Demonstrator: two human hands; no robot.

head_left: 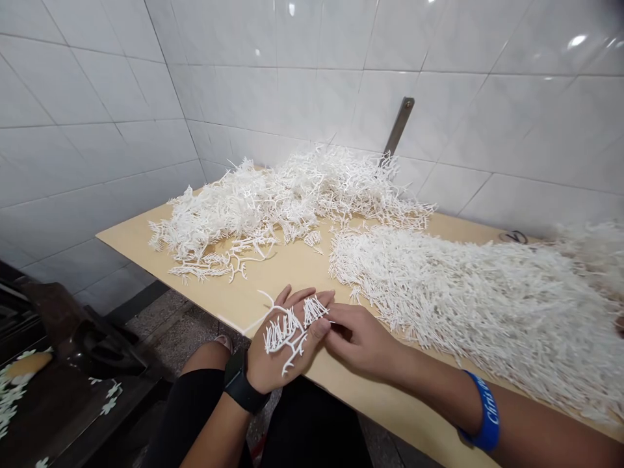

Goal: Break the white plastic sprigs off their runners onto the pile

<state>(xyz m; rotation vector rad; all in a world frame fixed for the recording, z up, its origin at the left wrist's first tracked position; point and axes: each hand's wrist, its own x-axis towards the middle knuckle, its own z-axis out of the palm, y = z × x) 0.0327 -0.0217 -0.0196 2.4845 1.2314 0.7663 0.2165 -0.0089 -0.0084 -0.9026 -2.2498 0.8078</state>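
A white branched plastic sprue (291,338) with rows of thin stems lies across the open palm side of my left hand (275,354), its thumb pressing near the stems. My right hand (358,335) meets it at the fingertips, pinching at the end of the stems by the left thumb; what exactly sits in that pinch is hidden. Behind the hands, a tangled heap of white branched sprues (292,188) covers the back of the board. To the right spreads a wide pile of loose white stems (468,292).
The tan board (297,270) reaches the tiled wall (336,97). A metal bracket (400,127) stands against that wall behind the heap. A dark looped cord (514,236) lies at the back right. Dark machinery (82,331) with white flower-shaped pieces (111,396) is at the left.
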